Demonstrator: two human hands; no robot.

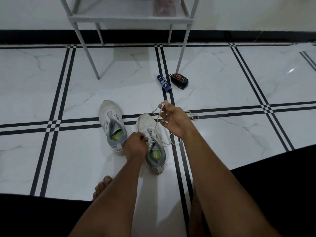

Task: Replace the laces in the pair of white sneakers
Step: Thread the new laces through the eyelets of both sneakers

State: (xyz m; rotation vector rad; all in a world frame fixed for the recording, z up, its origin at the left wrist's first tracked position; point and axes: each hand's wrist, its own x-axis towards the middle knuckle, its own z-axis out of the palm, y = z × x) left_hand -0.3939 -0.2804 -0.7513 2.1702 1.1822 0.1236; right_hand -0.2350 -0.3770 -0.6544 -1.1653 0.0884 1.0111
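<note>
Two white sneakers with grey collars and green insoles stand on the tiled floor. The left sneaker (111, 120) has no lace in its eyelets. My left hand (136, 147) grips the right sneaker (153, 147) at its tongue and eyelets. My right hand (172, 119) is raised above that shoe's toe and pinches a white lace (157, 120) that runs taut down to the eyelets. The rest of the lace trails on the floor to the right of the shoe. Another loose white lace (193, 115) lies behind my right hand.
A dark blue tube (164, 83) and a black shoe-polish sponge (179, 81) lie on the floor beyond the shoes. A grey metal rack (130, 19) stands at the wall. My bare foot (101, 187) rests near the left sneaker, and dark clothing fills the lower corners.
</note>
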